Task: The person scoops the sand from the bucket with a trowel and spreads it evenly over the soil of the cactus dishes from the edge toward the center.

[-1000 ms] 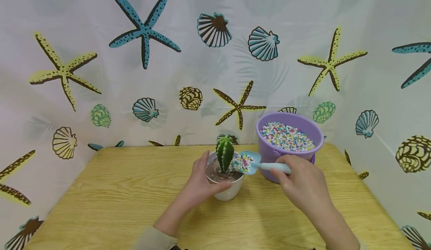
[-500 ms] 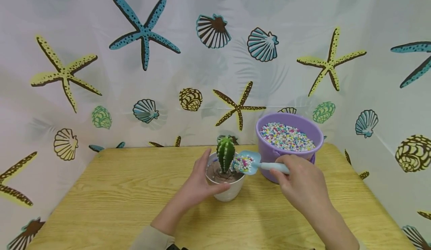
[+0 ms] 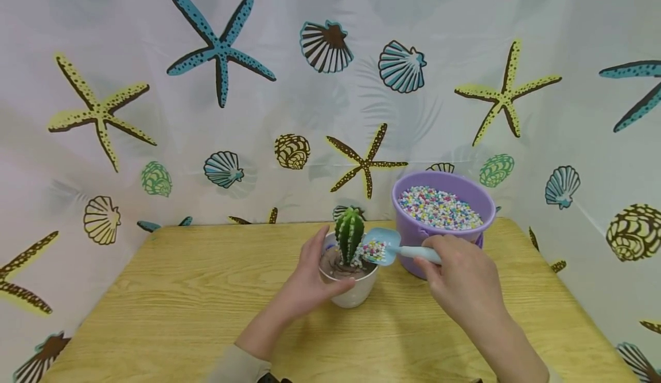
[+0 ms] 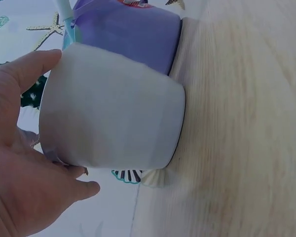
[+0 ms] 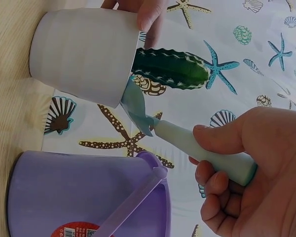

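Beads (image 3: 357,260) have slid from your one scoop (image 3: 389,237) onto the soil (image 3: 333,264), right hand (image 3: 463,274) gripping its handle (image 3: 419,253), left hand (image 3: 312,282) clasping one pot (image 3: 352,297), one upright cactus (image 3: 349,231) inside, one bucket (image 3: 409,225) nearby

A person's 2 bare hands, left hand (image 3: 312,282) and right hand (image 3: 462,277). In the head view, at 7 o'clock, a pale beige sleeve (image 3: 238,366) with a small black piece (image 3: 267,378) at its cuff, too cropped to identify. At 4 o'clock, a sliver of pale right sleeve (image 3: 555,377).
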The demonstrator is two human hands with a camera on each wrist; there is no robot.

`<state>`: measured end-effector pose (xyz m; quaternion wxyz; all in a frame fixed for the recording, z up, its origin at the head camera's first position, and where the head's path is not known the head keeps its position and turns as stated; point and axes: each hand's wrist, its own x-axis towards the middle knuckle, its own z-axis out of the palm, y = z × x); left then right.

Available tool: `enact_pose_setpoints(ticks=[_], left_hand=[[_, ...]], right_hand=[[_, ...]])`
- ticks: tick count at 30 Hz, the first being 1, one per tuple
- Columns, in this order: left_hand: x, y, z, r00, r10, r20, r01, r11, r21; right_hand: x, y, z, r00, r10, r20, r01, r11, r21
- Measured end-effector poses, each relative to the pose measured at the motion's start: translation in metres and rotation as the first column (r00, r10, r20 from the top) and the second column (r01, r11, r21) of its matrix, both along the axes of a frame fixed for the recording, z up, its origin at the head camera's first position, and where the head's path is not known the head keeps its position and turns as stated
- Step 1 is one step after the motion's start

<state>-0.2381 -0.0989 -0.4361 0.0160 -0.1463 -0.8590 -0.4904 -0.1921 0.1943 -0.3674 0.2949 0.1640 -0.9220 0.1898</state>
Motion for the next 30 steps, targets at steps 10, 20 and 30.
enact_pose_setpoints(ticks=[10, 20, 30], left_hand=[[0.002, 0.008, -0.002, 0.998, 0.051, -0.035, -0.051, 0.999, 0.005], [-0.001, 0.004, -0.001, 1.0, -0.014, -0.009, 0.014, 1.0, 0.003], [0.001, 0.014, -0.005, 0.998, 0.062, -0.023, -0.061, 0.998, 0.027]], right_hand=[[0.001, 0.001, 0.0, 0.999, -0.005, -0.043, 0.005, 1.0, 0.013], [0.0, 0.003, -0.001, 0.994, 0.001, -0.114, 0.002, 1.0, 0.031], [0.0, 0.004, -0.002, 0.99, -0.001, -0.14, 0.008, 0.999, 0.054]])
